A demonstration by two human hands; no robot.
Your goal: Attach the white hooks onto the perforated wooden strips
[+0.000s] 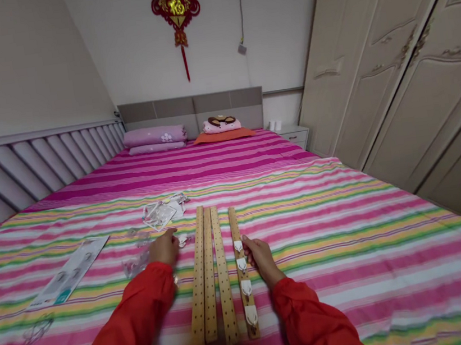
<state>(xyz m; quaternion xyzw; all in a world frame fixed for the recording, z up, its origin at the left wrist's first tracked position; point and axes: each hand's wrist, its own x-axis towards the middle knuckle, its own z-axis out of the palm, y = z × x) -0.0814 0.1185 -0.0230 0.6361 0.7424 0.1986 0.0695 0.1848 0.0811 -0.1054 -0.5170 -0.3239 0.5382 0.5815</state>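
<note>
My left hand (165,249) reaches over the striped cloth with its index finger stretched out, close to some small white hooks (183,240); nothing shows in its grasp. At the right, a perforated wooden strip (234,226) carries several white hooks (246,289) in a row along its near part. My right hand (261,254) has its fingers drawn together at that strip's right edge, beside the uppermost hook (238,246). Three more perforated wooden strips (222,270) lie lengthwise between my hands, two of them close together.
Clear plastic packaging (161,212) lies beyond my left hand, with crumpled clear pieces (136,262) nearer. A long backing card (71,272) and a thin clear item (39,329) lie at left. The bed (345,208) adjoins a railing (42,163); a wardrobe (414,86) stands right.
</note>
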